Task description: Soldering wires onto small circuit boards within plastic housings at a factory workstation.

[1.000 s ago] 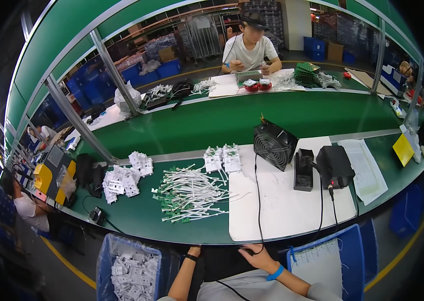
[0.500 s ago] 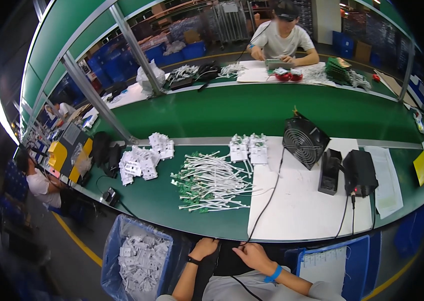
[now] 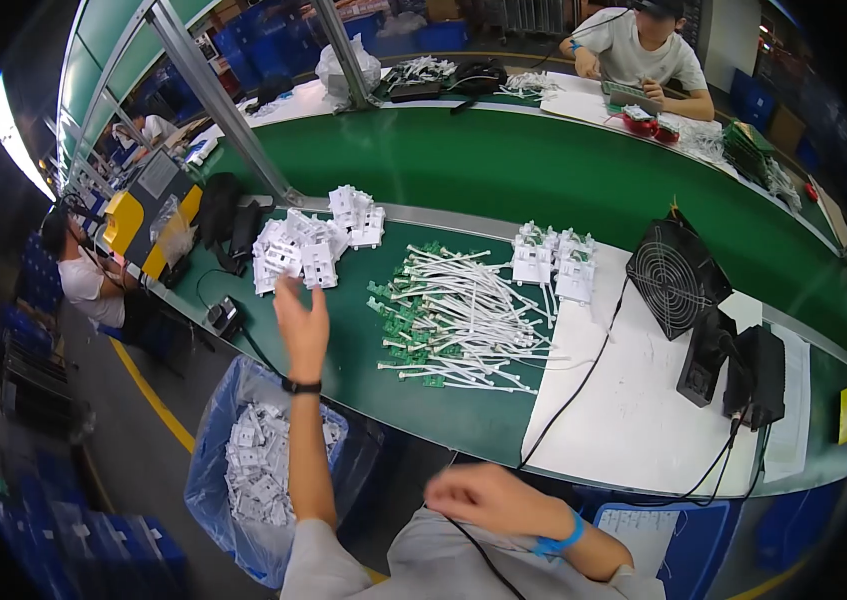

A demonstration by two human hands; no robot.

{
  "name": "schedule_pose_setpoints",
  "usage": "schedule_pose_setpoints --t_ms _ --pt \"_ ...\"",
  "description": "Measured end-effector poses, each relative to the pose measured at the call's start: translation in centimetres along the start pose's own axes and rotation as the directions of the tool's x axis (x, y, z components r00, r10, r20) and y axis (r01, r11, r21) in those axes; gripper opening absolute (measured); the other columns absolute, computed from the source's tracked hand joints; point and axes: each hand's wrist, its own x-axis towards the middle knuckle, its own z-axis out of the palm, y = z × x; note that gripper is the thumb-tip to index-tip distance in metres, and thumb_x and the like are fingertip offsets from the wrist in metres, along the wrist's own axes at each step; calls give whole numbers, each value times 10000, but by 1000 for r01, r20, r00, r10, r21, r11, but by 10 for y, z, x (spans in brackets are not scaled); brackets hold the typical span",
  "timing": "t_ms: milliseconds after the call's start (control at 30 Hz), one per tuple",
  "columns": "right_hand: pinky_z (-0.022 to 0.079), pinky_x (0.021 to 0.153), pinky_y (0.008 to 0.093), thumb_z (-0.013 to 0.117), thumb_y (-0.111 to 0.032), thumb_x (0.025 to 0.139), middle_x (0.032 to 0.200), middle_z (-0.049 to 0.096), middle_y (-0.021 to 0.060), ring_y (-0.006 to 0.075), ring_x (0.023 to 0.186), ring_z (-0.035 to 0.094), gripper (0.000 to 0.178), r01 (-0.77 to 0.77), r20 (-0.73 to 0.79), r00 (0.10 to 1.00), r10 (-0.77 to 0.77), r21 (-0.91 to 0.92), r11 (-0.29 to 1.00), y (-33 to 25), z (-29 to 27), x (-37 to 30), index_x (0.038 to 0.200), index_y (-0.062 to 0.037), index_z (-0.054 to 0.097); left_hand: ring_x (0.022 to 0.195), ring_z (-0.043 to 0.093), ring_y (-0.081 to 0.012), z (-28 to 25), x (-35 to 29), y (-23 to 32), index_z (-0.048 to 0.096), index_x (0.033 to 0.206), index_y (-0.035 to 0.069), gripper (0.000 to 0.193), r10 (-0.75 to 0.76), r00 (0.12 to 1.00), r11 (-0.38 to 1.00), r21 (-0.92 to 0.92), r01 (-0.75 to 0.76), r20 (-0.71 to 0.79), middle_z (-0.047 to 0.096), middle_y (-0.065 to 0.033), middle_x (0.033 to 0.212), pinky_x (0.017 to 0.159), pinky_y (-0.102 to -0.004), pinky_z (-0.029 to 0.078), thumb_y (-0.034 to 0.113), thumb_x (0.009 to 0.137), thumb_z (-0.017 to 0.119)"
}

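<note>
My left hand [image 3: 303, 325], with a dark band at its wrist, stretches over the left part of the green bench. Thumb and fingers are apart with nothing between them, just short of a pile of white plastic housings [image 3: 318, 262]. My right hand [image 3: 483, 497], a blue band at its wrist, hovers in front of the bench's near edge above my lap. Its fingers look bent but are blurred, and I see nothing held. Mid-bench lies a heap of white cables with small green circuit boards [image 3: 458, 320]. Several white housings with green boards [image 3: 553, 258] stand beyond its right end.
Below the bench at left is a blue bin [image 3: 205, 470], lined with plastic and full of white parts. A black fan [image 3: 678, 278] and a black power box [image 3: 763, 375] stand at right, cords trailing over white sheeting [image 3: 603, 400]. Across the partition, another person [image 3: 643, 60] works seated.
My left hand has left my lap and reached forward over the bench toward the white housings. My right hand has moved slightly lower. The view has shifted to the left.
</note>
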Motion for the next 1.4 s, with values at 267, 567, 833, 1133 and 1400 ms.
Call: schedule_pose_setpoints --t_ms 267,567,833,1133,1400 --pt "429 1045 455 658 -20 856 1299 563 213 383 1238 521 478 -229 -422 812 -402 -865 446 52 -1 76 1314 71 558 1448 277 -530 81 12 -24 96 1618 -32 1067 129 991 969 209 -133 35 246 -392 1571 1195 -542 281 356 885 768" --pt "485 853 423 727 -48 837 1142 610 126 331 1051 587 193 -108 -539 676 -503 -747 656 47 -8 54 1015 -33 653 1413 395 -470 77 29 -36 204 1585 -64 928 153 976 985 105 -137 -157 414 -317 1530 1174 -474 341 227 886 740" --pt "571 711 319 798 58 788 1021 721 95 237 864 698 284 387 -648 342 -681 -563 730 -11 -38 7 1034 -63 723 1270 582 -390 55 27 29 388 1527 -9 737 186 920 979 -19 -205 -346 552 -237 1446 1075 -430 459 198 910 735" --pt "566 758 274 732 88 857 930 714 129 167 839 694 159 511 -899 99 -426 -321 797 -24 -88 -26 1003 43 687 1087 683 -298 40 -37 194 463 1457 -4 615 397 599 216 -705 675 695 670 -205 1254 874 -415 572 473 1074 398" --pt "513 817 277 707 50 882 1006 631 85 150 915 618 120 411 -918 54 -394 -339 846 -24 -104 -46 990 18 665 1204 631 -338 41 -89 225 374 1551 14 636 594 337 262 -571 778 731 604 -183 1378 1002 -448 528 299 1021 581"
